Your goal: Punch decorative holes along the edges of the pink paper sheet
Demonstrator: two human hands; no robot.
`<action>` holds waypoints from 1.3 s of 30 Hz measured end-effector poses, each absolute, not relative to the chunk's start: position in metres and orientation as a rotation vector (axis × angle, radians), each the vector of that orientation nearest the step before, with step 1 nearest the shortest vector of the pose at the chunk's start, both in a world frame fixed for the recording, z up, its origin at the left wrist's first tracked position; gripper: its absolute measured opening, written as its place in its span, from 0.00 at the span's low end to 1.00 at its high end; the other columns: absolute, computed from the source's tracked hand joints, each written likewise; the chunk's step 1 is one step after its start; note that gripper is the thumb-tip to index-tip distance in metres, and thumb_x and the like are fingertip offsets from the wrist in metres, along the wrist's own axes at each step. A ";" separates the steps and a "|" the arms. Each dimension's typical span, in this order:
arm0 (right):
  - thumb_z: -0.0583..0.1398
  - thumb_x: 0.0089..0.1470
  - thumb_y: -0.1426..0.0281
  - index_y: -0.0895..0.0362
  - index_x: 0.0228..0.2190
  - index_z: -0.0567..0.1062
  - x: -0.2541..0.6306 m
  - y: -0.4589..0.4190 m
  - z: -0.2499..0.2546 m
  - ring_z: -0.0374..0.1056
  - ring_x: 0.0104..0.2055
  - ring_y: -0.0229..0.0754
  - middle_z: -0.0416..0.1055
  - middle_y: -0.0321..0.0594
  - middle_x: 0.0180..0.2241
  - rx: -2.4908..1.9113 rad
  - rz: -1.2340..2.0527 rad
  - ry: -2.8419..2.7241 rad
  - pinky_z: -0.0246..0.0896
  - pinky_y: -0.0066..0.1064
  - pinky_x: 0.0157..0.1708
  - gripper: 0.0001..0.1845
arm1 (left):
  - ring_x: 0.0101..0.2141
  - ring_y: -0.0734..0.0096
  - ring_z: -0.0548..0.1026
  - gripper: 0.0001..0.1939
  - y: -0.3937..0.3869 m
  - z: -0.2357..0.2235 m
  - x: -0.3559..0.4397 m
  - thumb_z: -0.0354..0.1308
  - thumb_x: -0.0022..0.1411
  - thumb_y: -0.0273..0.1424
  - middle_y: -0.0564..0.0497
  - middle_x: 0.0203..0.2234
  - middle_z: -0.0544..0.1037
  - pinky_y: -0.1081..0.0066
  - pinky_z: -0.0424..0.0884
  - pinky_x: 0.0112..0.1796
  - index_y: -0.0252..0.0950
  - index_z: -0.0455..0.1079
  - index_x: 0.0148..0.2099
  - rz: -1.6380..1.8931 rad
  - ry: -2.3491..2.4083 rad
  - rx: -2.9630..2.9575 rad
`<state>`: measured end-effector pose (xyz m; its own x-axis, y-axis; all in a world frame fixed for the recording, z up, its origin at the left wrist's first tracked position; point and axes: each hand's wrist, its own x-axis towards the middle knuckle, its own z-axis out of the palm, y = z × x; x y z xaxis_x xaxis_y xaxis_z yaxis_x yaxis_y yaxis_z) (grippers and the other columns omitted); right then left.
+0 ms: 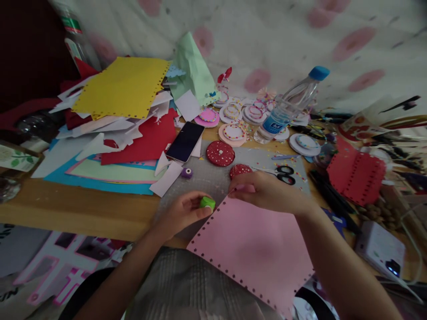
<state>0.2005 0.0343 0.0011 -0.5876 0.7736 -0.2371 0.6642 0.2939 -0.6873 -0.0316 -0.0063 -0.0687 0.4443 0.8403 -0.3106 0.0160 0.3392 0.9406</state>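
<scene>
Between the thumb and fingers of my left hand [188, 211] is a small green craft punch [207, 203], close to the left edge of a pink sheet of paper [260, 246]. Small flower-shaped holes run along several edges of that sheet. My right hand [263, 191] pinches the sheet at its upper corner, and the paper slopes down over my lap. Just beyond my right hand lie a red speckled disc [239, 170], partly covered by it, and black-handled scissors [285, 174]. A purple craft punch [187, 173] stands on the grey cutting mat [200, 178].
A phone [186, 141] lies left of a larger red speckled disc [220, 153]. Paper sheets, topped by a yellow one [123, 86], are piled at left. A water bottle [283, 109] stands at the back among round paper pieces. A white power bank [380, 249] sits at right.
</scene>
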 end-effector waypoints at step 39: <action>0.48 0.64 0.72 0.57 0.29 0.69 0.221 -0.023 -0.011 0.66 0.34 0.43 0.71 0.40 0.28 -1.442 0.403 -2.677 0.55 0.37 0.41 0.13 | 0.46 0.59 0.75 0.16 0.026 -0.055 -0.028 0.58 0.62 0.44 0.47 0.40 0.80 0.63 0.65 0.47 0.36 0.73 0.42 0.671 0.845 1.233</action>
<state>0.2211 -0.0231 -0.0112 -0.5560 0.8291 -0.0588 0.8097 0.5242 -0.2639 -0.0279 0.0262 -0.0552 0.5369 0.8230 -0.1856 0.0063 0.2161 0.9763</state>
